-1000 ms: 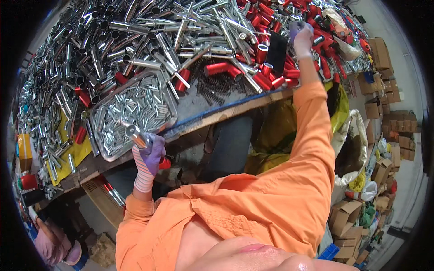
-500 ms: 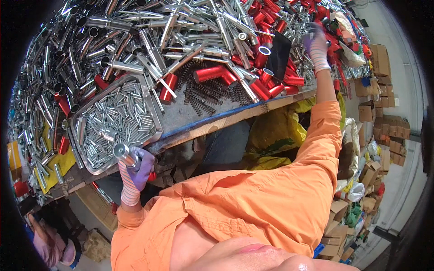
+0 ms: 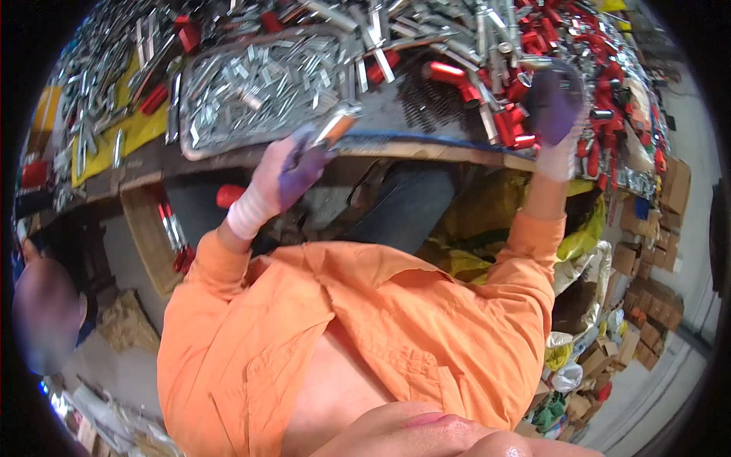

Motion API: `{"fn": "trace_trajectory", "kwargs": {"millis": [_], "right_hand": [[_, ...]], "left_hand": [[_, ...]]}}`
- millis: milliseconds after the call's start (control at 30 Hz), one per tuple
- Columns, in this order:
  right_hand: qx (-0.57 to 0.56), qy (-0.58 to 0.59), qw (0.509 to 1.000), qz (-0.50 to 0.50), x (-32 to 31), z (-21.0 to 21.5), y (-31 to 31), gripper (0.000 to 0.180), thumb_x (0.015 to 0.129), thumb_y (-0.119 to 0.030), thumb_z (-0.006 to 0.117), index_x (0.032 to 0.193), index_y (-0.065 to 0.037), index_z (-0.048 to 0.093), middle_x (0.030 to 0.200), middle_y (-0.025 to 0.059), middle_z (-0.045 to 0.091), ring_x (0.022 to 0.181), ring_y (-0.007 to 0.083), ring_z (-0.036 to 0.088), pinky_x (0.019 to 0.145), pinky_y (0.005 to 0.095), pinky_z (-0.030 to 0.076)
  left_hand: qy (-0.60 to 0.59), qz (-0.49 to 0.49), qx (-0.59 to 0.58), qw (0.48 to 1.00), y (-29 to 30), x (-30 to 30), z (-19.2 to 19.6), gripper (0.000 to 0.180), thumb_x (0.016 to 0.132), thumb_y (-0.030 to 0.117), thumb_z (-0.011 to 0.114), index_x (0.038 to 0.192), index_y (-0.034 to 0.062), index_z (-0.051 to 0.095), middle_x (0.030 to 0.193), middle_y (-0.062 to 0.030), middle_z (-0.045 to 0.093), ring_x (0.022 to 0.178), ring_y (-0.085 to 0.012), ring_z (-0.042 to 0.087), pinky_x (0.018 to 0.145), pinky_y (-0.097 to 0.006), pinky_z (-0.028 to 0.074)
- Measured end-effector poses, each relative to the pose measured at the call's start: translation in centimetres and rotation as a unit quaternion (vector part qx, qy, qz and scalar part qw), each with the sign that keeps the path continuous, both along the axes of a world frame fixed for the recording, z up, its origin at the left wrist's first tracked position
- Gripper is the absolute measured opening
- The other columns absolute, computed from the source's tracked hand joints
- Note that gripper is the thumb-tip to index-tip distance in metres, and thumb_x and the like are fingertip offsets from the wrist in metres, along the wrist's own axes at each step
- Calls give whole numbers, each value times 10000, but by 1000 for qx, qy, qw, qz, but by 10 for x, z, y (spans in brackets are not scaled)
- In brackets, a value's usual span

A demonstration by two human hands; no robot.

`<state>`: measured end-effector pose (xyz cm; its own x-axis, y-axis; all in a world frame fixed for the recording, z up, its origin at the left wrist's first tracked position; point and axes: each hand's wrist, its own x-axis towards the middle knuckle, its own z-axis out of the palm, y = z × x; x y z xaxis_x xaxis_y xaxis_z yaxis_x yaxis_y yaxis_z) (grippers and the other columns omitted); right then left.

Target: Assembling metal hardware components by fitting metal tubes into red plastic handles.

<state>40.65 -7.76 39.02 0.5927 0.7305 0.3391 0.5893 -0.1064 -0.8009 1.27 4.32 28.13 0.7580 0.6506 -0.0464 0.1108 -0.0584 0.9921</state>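
Note:
My left hand [image 3: 293, 174], in a purple-palmed glove with a striped cuff, is closed around a shiny metal tube [image 3: 339, 126]. The tube is held slanting over the table's front edge, beside a metal tray [image 3: 192, 154] full of small silver pins [image 3: 255, 84]. My right hand [image 3: 560, 107], gloved alike, is over the right part of the table among red tubes [image 3: 504, 128] and silver parts. Motion blurs its fingers, so whether it grips anything is unclear. Between my hands lie dark coil springs [image 3: 426, 103] and a bent red piece [image 3: 449, 72].
Loose chrome tubes and red parts crowd the table's back. Yellow sheeting [image 3: 91, 156] lies at the left. Below the wooden table edge [image 3: 426, 145] are yellow sacks [image 3: 487, 209]. Cardboard boxes [image 3: 647, 282] stand on the floor at right; another person [image 3: 53, 312] is at lower left.
My left hand has moved right and up with the metal tube, which now tilts to the right. My right hand has drawn nearer to me. The whole view has shifted.

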Motion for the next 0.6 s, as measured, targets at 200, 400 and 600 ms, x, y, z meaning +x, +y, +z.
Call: {"fn": "trace_trajectory", "kwargs": {"millis": [200,400,600], "right_hand": [[23,319,931,173,-217,-21,8,193,882,0,599,1075,1,593,917,28,641,803,73,592,733,239,500],[-14,438,885,159,-250,-32,-5,193,895,-41,591,1082,5,581,865,46,656,752,95,623,683,243,525],[-62,350,915,190,-287,-30,-13,193,895,-47,597,1080,6,587,878,51,647,765,102,621,692,244,536]], "left_hand": [[118,-53,127,983,-9,-22,40,371,864,397,658,966,41,670,733,-185,619,662,-370,589,610,-385,465],[95,-127,-100,982,-10,-64,39,275,898,306,650,991,48,668,677,1,560,631,-70,484,589,-264,432],[24,-146,-120,982,-6,-91,36,302,899,251,655,1083,13,637,834,1,619,795,-49,516,735,-232,465]]}}
